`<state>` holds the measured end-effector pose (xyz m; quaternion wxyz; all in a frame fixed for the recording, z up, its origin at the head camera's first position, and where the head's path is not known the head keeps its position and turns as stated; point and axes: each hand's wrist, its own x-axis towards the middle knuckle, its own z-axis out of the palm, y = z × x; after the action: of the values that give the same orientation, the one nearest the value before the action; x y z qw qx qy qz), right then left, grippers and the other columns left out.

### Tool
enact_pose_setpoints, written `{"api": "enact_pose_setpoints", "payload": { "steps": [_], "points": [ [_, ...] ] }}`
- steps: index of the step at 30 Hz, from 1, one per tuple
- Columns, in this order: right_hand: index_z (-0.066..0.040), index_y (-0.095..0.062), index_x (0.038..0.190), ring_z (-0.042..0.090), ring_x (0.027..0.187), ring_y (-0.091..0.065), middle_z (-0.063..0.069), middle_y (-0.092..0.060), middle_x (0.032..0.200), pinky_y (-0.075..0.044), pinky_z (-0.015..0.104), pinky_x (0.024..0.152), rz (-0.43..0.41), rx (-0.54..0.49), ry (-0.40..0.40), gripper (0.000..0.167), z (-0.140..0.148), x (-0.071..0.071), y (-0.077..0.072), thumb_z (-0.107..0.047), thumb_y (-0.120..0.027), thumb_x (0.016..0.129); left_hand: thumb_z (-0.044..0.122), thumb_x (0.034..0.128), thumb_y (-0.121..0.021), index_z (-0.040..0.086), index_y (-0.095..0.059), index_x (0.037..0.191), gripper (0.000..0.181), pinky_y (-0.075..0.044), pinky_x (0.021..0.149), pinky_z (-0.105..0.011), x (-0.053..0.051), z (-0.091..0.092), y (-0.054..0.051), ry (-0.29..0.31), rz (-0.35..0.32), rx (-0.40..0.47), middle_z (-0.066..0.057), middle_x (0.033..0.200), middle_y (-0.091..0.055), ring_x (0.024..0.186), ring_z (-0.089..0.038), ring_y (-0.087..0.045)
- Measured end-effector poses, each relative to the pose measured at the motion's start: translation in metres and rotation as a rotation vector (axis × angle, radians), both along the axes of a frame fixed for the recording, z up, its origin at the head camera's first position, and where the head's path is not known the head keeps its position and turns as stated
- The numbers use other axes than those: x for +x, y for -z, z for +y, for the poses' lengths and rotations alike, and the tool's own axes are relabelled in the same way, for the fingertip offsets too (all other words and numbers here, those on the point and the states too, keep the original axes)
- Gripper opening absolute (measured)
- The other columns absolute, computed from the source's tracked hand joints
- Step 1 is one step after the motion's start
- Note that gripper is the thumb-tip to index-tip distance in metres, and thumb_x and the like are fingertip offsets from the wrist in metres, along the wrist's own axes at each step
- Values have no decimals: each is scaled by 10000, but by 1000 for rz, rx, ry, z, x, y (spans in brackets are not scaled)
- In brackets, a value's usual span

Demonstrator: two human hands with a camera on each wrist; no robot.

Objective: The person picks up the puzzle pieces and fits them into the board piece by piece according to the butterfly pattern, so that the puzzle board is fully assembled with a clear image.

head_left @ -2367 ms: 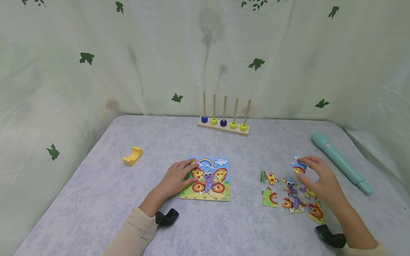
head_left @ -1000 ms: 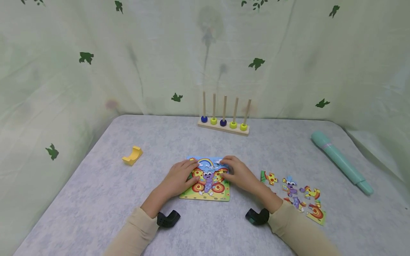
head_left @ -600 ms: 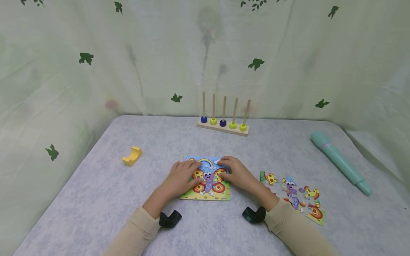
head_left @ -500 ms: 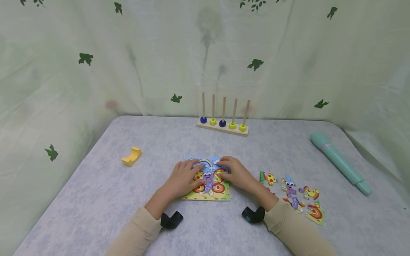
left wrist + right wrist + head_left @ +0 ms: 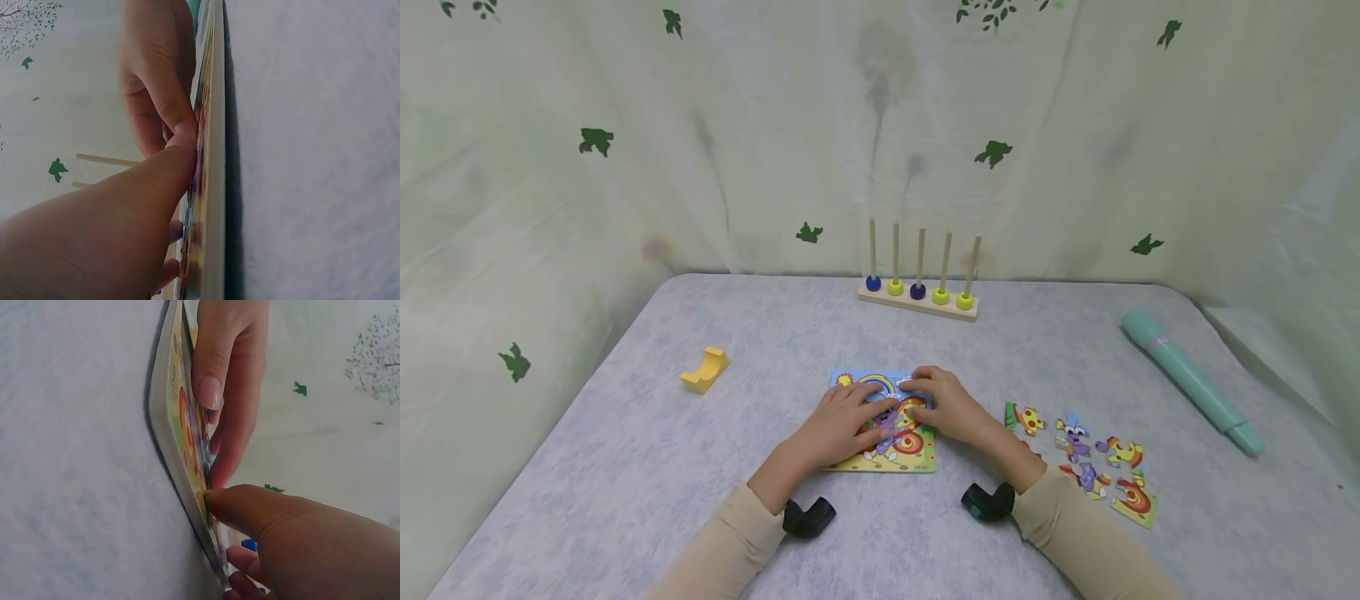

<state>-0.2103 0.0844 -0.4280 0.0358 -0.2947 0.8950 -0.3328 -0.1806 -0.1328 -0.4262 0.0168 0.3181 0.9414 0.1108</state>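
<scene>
A square butterfly puzzle board (image 5: 917,463) lies flat at the table's middle. My left hand (image 5: 844,421) rests across its left and centre, fingers extended and covering part of the butterfly. At the upper right corner my right hand (image 5: 951,408) pinches a puzzle piece between thumb and fingers; the piece is mostly hidden under them. Both hands' fingertips come close together over the picture in the left wrist view, where the board's edge (image 5: 215,206) shows side-on. To the right lie several loose puzzle pieces (image 5: 1075,439), one of them partly behind my right forearm.
A wooden peg stand (image 5: 917,302) with blue and yellow-green beads stands at the back. A yellow curved block (image 5: 706,371) lies at left, a teal microphone-shaped object (image 5: 1191,379) at far right. Behind the table hangs a pale curtain (image 5: 745,167).
My right hand picked up a sky puzzle piece from the loose ones and brought it left to the board's upper right corner. My left hand has slid rightward across the board.
</scene>
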Motion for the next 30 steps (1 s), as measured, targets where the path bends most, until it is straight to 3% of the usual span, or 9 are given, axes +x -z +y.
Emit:
{"api": "enact_pose_setpoints", "payload": {
  "steps": [8,17,23,30],
  "points": [
    [-150,-597,1206,308,1139,-384,124,-431,1259,-331,477,916,-15,26,-1,359,0,-1,2,-180,-630,850,465,895,-476,207,-424,1358,532,-225,1006,-483,4,-8,-4,-12,-24,43,-106,1395,-329,1264,-312,-280],
    [-161,-589,1217,311,1165,-361,121,-416,1278,-307,475,936,-32,34,20,363,-1,0,1,-169,-622,856,503,825,-569,68,-328,1390,752,-245,1015,-452,18,-48,-7,-188,-168,157,-131,1420,-274,1288,-305,-239],
    [-161,-580,1223,306,1161,-354,114,-410,1280,-307,474,934,-37,29,22,369,-2,1,2,-201,-621,858,591,713,-638,41,-282,1400,949,-206,1024,-471,22,-69,5,-125,-195,242,-135,1405,-306,1289,-319,-227],
    [-125,-531,1265,309,1213,-313,123,-380,1315,-286,491,963,-103,-1,23,420,0,3,-3,-250,-603,870,626,676,-644,65,-265,1412,999,-169,1025,-502,22,-73,13,-92,-173,263,-118,1419,-290,1300,-324,-196]
  ]
}}
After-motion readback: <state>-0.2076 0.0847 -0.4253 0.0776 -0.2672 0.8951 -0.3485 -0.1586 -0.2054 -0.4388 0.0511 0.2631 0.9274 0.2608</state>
